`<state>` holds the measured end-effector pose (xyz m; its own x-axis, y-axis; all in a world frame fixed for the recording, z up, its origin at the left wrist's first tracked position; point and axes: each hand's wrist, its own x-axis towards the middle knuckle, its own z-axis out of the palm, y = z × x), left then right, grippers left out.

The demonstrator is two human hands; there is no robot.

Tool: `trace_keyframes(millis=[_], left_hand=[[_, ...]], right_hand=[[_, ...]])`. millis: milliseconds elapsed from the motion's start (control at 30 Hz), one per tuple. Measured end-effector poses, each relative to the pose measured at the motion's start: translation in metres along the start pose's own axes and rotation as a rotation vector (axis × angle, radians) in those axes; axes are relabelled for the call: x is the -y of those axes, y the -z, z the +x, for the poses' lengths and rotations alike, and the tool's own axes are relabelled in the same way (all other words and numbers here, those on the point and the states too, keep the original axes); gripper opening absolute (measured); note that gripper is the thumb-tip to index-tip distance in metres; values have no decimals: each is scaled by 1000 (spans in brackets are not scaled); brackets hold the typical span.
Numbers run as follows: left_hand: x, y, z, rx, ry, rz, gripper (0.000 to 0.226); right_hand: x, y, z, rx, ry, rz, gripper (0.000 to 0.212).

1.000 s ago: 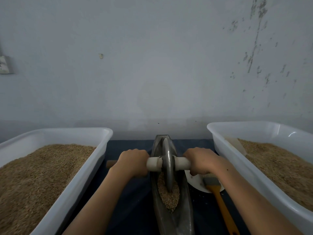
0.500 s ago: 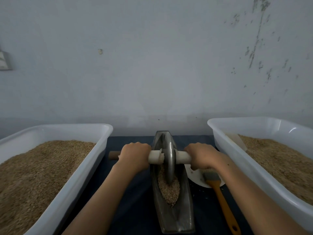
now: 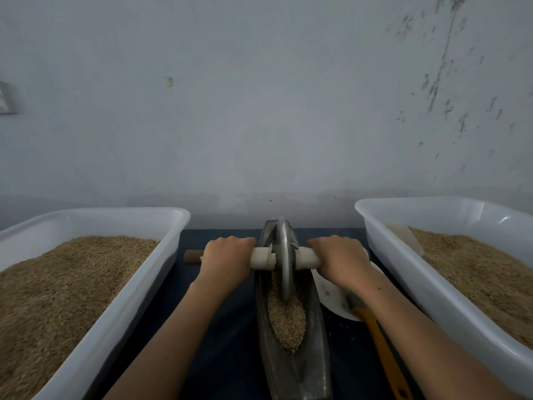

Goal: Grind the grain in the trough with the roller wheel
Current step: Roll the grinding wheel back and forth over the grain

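Observation:
A narrow, boat-shaped metal trough (image 3: 314, 350) runs away from me down the middle of the dark table. Brown grain (image 3: 287, 321) lies heaped along its bottom. The metal roller wheel (image 3: 284, 261) stands upright in the trough's far half, its lower edge in the grain. A white-wrapped axle handle (image 3: 261, 259) passes through the wheel's hub. My left hand (image 3: 226, 261) grips the handle left of the wheel. My right hand (image 3: 340, 259) grips it on the right side. A brown handle end sticks out beyond my left hand.
Two white plastic tubs of grain flank the trough, the left tub (image 3: 135, 298) and the right tub (image 3: 403, 275). A white dish (image 3: 331, 293) and a brush with an orange handle (image 3: 380, 342) lie under my right forearm. A grey wall rises right behind the table.
Both hands have pushed the wheel away from me, toward the trough's far end. More of the grain behind the wheel now shows.

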<state>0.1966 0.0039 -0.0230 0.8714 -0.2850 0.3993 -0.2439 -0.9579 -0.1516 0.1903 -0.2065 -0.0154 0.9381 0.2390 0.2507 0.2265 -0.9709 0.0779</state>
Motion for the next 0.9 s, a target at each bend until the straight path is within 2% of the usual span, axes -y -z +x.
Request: trace_keyframes(millis=[67, 200, 300, 433, 600, 667, 733, 900], left_hand=[[0, 4, 0, 71, -34, 20, 23], [3, 13, -1, 356, -66, -48, 36], [1, 16, -2, 440, -40, -80, 40], [-4, 14, -3, 334, -2, -28, 36], [-8, 11, -7, 89, 42, -1, 20], [-8, 10, -8, 49, 38, 17, 19], [-7, 10, -5, 91, 22, 35, 22], [1, 16, 3, 442, -6, -79, 40]], right_hand=[[-4, 3, 0, 121, 17, 16, 27], [-7, 16, -3, 421, 30, 70, 44], [-6, 20, -6, 479, 36, 95, 45], [-5, 16, -6, 374, 38, 51, 38], [-2, -1, -6, -13, 20, -6, 15], [-2, -4, -6, -68, 28, 1, 11], [-5, -1, -5, 4, 44, 5, 12], [-8, 21, -4, 425, 58, 76, 40]])
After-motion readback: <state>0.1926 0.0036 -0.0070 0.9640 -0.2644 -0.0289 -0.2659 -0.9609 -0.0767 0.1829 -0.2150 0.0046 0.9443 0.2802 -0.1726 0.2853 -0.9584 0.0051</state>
